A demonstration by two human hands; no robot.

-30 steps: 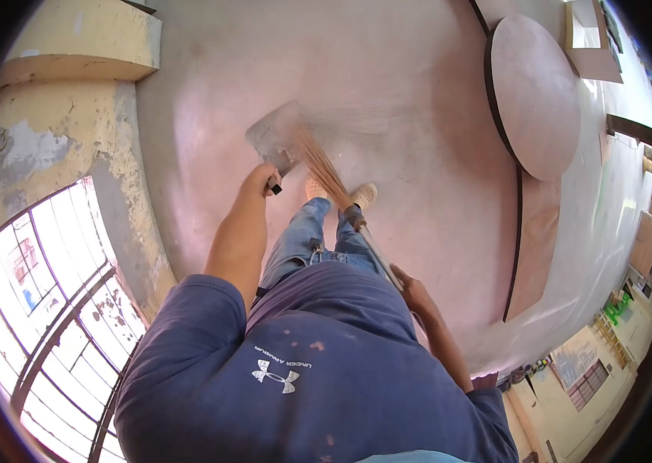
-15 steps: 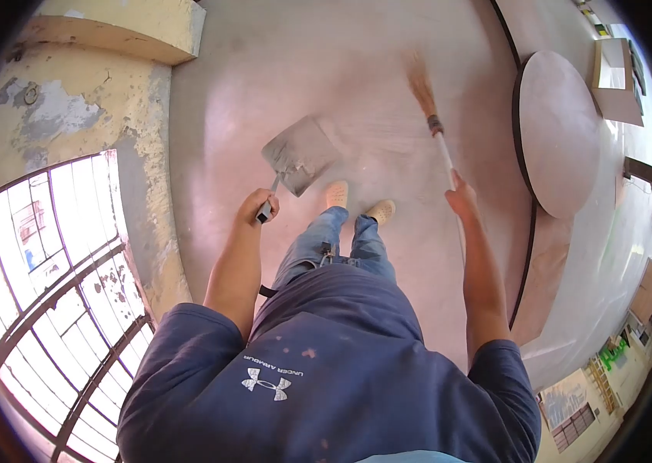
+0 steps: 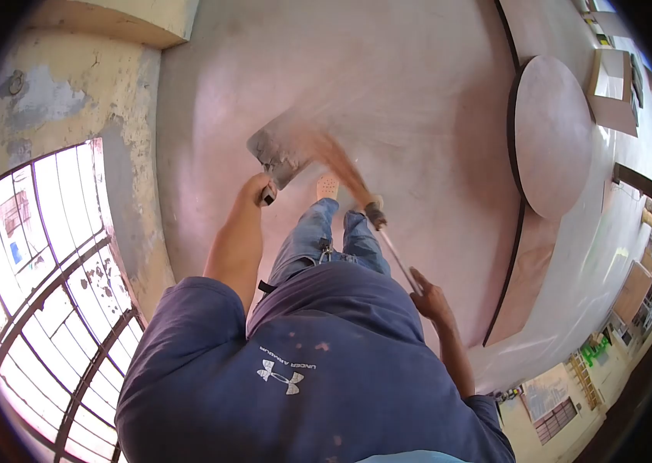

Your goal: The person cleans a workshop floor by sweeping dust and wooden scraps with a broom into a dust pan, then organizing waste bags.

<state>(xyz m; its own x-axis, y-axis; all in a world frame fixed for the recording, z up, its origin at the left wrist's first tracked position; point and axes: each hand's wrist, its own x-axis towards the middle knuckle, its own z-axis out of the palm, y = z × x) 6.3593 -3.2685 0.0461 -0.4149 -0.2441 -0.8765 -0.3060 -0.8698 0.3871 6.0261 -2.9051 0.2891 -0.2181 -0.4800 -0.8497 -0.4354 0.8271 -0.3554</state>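
Note:
My left hand (image 3: 258,189) is closed round the handle of a flat grey dustpan (image 3: 276,154), held in front of my feet. Light-coloured debris shows on the pan's surface. In my right hand (image 3: 431,298), fingers wrapped round its pale stick, is a broom (image 3: 349,179). Its brown bristles, smeared by motion, reach to the pan's right edge and overlap it in this view. The broom's dark binding passes in front of my right shoe, while my left shoe (image 3: 327,185) shows between the pan and the broom.
Dusty grey floor (image 3: 388,69) spreads ahead. To the left stand a peeling yellow wall (image 3: 129,100) and a barred window (image 3: 48,262). A round-topped, dark-edged surface (image 3: 554,139) lies to the right, with a box-like cabinet (image 3: 611,92) beyond it.
My right hand has come down and inward, swinging the broom's bristles left from the open floor to the dustpan. The dustpan has shifted slightly left.

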